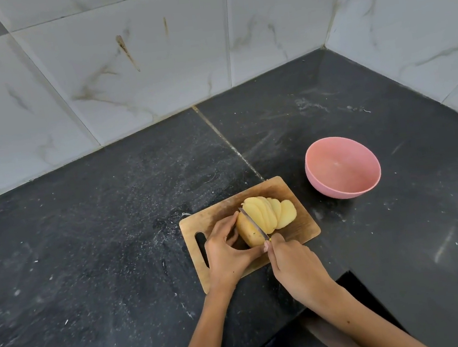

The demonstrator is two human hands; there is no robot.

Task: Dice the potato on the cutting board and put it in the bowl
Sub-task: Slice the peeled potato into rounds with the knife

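left grip: left hand (226, 253) curled round uncut end of potato (251, 232)
right grip: right hand (294, 269) closed on knife (252, 223), blade in potato
slices: fanned right of blade, on cutting board (301, 229)
bowl (342, 166): on worktop (88, 262), beyond right grip

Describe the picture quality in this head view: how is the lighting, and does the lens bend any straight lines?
Head view: soft, even light, only faint shadows under the pink round plastic bowl and small wooden cutting board; a dull sheen on the black speckled stone counter; wide-angle distortion splays the white marble wall tiles' seams outward; centre sharp, the half-sliced yellow potato crisp.
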